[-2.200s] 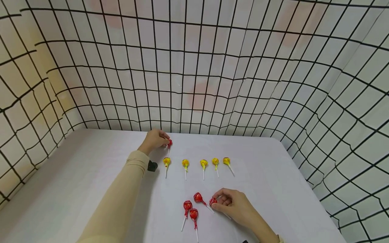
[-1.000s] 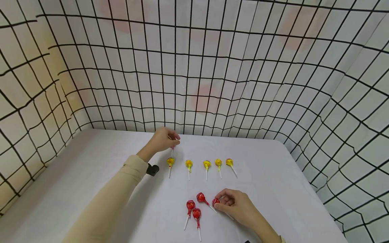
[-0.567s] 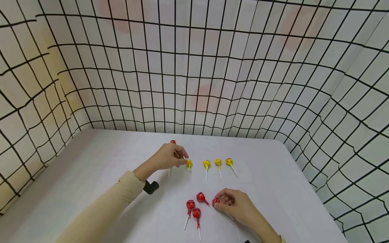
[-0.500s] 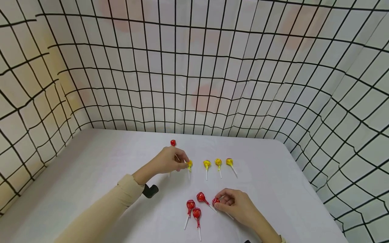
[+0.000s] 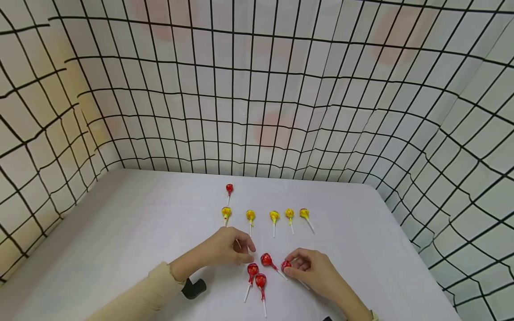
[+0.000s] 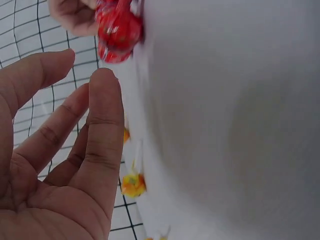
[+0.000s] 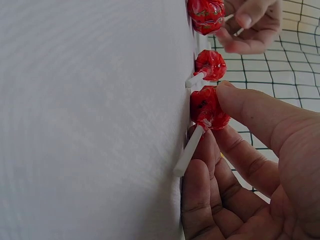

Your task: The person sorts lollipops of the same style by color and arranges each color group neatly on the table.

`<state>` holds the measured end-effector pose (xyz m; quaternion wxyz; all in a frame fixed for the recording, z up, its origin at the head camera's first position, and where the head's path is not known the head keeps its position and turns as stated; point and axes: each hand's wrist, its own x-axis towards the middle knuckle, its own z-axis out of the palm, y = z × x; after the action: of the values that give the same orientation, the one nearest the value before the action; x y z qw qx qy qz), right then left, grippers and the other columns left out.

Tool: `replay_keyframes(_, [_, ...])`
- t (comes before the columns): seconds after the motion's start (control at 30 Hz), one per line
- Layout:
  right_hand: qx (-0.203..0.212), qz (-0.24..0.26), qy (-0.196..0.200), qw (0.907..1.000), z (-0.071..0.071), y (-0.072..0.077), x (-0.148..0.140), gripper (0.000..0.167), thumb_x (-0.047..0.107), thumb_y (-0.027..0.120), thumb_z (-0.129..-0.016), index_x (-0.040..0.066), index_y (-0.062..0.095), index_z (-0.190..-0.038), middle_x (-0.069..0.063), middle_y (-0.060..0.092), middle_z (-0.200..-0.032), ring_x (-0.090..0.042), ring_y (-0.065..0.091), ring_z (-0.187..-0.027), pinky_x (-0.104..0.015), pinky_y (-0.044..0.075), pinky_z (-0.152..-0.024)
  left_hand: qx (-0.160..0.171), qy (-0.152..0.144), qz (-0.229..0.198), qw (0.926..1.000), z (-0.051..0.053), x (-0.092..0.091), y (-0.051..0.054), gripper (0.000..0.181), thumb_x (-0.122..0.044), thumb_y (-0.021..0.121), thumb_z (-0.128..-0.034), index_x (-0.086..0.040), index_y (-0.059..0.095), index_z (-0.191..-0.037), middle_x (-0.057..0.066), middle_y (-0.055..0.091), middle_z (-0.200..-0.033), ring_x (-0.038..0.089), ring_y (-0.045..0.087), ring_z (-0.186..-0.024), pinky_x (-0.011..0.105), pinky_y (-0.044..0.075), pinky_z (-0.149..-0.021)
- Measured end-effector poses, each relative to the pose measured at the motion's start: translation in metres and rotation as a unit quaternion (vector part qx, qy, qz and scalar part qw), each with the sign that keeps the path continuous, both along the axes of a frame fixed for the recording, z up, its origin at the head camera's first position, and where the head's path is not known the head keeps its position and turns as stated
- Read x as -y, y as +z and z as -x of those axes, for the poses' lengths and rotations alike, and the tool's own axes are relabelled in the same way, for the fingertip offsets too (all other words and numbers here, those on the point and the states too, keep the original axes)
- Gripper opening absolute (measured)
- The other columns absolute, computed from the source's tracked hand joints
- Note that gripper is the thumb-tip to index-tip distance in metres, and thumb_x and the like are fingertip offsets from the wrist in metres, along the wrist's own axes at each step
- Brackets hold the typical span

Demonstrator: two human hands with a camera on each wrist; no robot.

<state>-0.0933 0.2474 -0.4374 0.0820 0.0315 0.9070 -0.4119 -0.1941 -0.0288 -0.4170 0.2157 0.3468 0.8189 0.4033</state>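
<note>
White is the table which we see in the head view, and behind it stands a wall with black grid lines. Near us, the right hand pinches the head of one red lollipop between thumb and fingers. Just beside it lie three other red lollipops. The left hand, coming from a beige sleeve, is near them; its fingers are bent a little, apart from the thumb, and hold nothing. Farther away, five yellow lollipops make a row, and beyond the leftmost one we find a single red lollipop.

In the left wrist view, we notice a wide gap between the left thumb and the fingers, with red wrappers just past the fingertips.

In the right wrist view, we see the right thumb pressing the held lollipop's head, while its white stick slants out free.
</note>
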Motion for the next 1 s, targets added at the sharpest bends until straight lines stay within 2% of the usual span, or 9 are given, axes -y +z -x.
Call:
replay_keyframes(0.13, [-0.002, 0.002, 0.005, 1.0000, 0.000, 0.000, -0.001, 0.024, 0.031, 0.088, -0.090, 0.016, 0.076, -0.105, 0.003, 0.065, -0.082, -0.013, 0.056, -0.074, -0.020, 0.046, -0.064, 0.021, -0.008, -0.001, 0.9998, -0.010, -0.001, -0.006, 0.009, -0.019, 0.085, -0.0928, -0.016, 0.080, -0.100, -0.006, 0.068, -0.076, 0.006, 0.058, -0.070, 0.019, 0.049, -0.066])
replay_keyframes(0.3, [0.000, 0.003, 0.004, 1.0000, 0.000, -0.001, -0.002, 0.023, 0.029, 0.088, -0.090, 0.016, 0.076, -0.104, 0.003, 0.065, -0.081, -0.014, 0.057, -0.074, -0.020, 0.046, -0.064, 0.024, -0.014, -0.007, 0.9996, -0.016, -0.002, -0.012, 0.010, -0.017, 0.086, -0.0915, -0.016, 0.079, -0.098, -0.007, 0.067, -0.076, 0.004, 0.057, -0.068, 0.018, 0.047, -0.063])
replay_keyframes(0.53, [0.005, 0.002, -0.001, 1.0000, 0.001, -0.002, -0.001, 0.023, 0.030, 0.088, -0.090, 0.016, 0.076, -0.104, 0.003, 0.065, -0.082, -0.015, 0.057, -0.075, -0.020, 0.046, -0.063, 0.031, -0.013, -0.018, 0.9993, -0.018, -0.002, -0.015, 0.010, -0.013, 0.087, -0.0904, -0.015, 0.079, -0.097, -0.006, 0.066, -0.076, 0.004, 0.057, -0.067, 0.017, 0.047, -0.062])
replay_keyframes(1.0, [-0.004, 0.003, 0.017, 0.9998, 0.002, -0.003, -0.004, 0.024, 0.030, 0.086, -0.092, 0.015, 0.076, -0.107, 0.004, 0.067, -0.084, -0.014, 0.057, -0.075, -0.021, 0.046, -0.064, 0.023, -0.006, -0.017, 0.9996, -0.021, -0.002, -0.015, 0.011, -0.010, 0.085, -0.0912, -0.016, 0.079, -0.097, -0.006, 0.065, -0.077, 0.002, 0.055, -0.069, 0.017, 0.046, -0.063])
